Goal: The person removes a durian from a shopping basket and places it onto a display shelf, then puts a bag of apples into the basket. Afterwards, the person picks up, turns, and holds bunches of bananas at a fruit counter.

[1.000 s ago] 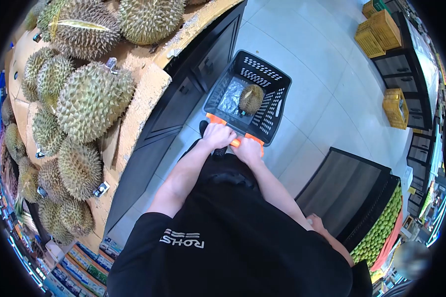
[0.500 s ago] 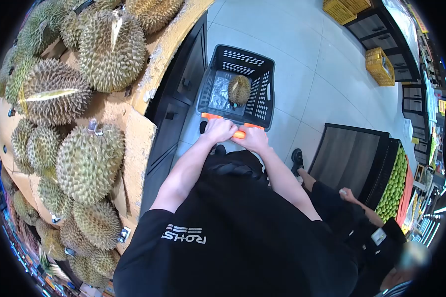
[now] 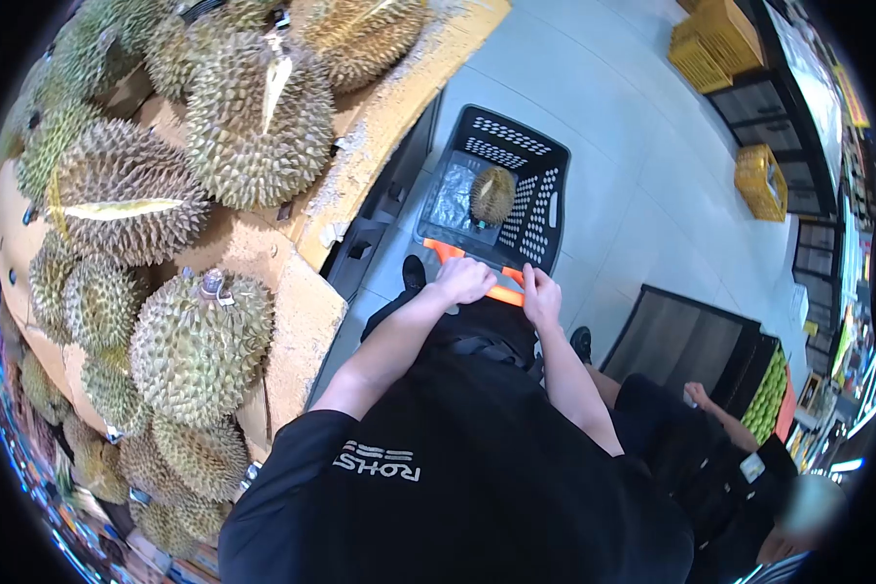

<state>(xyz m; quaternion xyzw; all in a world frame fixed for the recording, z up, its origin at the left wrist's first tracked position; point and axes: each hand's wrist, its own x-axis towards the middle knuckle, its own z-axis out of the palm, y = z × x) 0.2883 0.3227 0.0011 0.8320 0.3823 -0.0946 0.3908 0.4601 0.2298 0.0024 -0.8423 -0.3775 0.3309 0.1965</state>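
a yellow crate [image 3: 761, 185] stands by dark drawers [image 3: 761, 103], well apart from green fruit [image 3: 768, 397].

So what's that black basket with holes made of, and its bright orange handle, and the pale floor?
The black, rectangular basket looks like hard plastic, slightly shiny, with thin, hole-patterned walls. Its bright orange handle seems smooth plastic, evenly coloured, though coated metal is possible. The pale grey floor looks like smooth tile: straight joint lines show.

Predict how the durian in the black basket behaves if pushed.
The durian is probably stiff and hard to squash, given its spiny rind. Its rounded shape suggests it may roll or rock; the basket's walls would likely stop it.
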